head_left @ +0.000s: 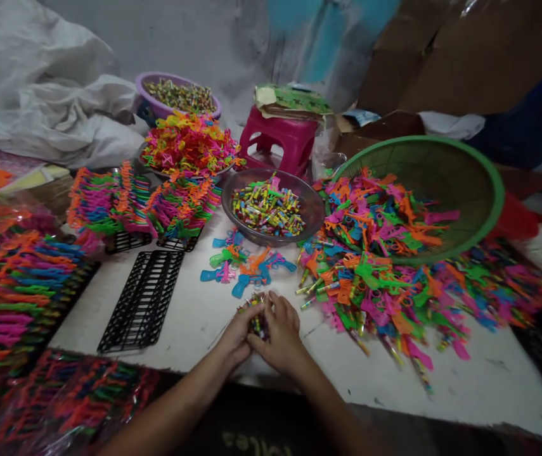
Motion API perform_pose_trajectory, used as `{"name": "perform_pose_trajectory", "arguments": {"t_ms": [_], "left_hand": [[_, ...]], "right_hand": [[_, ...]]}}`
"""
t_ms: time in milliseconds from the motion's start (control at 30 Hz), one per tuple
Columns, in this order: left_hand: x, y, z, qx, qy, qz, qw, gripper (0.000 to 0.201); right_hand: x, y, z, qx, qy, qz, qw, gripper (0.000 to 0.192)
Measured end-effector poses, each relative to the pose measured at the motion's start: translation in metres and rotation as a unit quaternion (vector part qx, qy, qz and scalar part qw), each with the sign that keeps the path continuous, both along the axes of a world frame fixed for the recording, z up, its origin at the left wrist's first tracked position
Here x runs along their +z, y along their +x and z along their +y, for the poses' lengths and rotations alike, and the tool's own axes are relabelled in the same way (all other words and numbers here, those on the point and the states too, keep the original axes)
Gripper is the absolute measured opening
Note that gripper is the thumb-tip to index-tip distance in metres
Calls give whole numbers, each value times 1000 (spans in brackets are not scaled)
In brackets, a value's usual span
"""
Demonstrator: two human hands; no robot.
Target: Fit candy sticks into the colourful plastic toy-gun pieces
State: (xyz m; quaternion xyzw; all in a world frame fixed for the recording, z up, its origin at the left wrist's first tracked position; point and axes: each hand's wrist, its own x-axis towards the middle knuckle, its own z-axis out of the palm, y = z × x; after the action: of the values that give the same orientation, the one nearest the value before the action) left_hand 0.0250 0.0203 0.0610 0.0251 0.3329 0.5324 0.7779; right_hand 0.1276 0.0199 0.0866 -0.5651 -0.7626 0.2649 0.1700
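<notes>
Left hand and right hand cupped together above the near edge of the bench. Fingers of both curled round 1 cluster of small, glossy, multicoloured tubes, held between the palms. Far of the hands: clear plastic bowl, round, filled with similar tubes. Right: green mesh basket, round, partly filled with thin bright plastic guns; more heaped beside it. Left: black gridded rack, rectangular. Far left: purple basin of small yellowish pieces.

Single head-worn view, forward and down, close above left hand, right hand and white table.
</notes>
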Motion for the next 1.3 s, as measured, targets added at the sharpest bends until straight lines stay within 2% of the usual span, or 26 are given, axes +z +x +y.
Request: {"name": "perform_pose_trajectory", "arguments": {"t_ms": [100,200,333,433,533,733,867,1067,1200,1300], "left_hand": [[0,-9,2,-21,-46,2,999,33],[5,-16,2,-9,-60,-6,998,38],[13,-17,2,11,-49,-20,999,38],[17,-14,2,5,-50,-37,998,39],[19,-12,0,3,-39,-52,998,43],[17,-8,-2,21,-11,-45,999,48],[14,-13,0,34,-21,-51,998,48],[11,-22,1,1,-15,-50,999,50],[7,-21,3,-40,-39,-29,998,51],[6,-23,4,-62,-45,-11,997,49]], "right_hand": [[8,26,13,7,-24,126,992,44],[11,39,16,-54,-8,206,977,27],[8,25,0,-49,79,195,976,17],[4,10,-12,-27,148,145,978,18],[0,2,-14,-15,161,76,984,18],[-3,-7,-6,-52,99,44,993,13],[12,2,1,-60,40,108,992,15],[46,41,29,50,-25,61,997,12],[54,57,50,107,-60,69,990,16],[57,64,63,195,-129,72,970,18]]}}
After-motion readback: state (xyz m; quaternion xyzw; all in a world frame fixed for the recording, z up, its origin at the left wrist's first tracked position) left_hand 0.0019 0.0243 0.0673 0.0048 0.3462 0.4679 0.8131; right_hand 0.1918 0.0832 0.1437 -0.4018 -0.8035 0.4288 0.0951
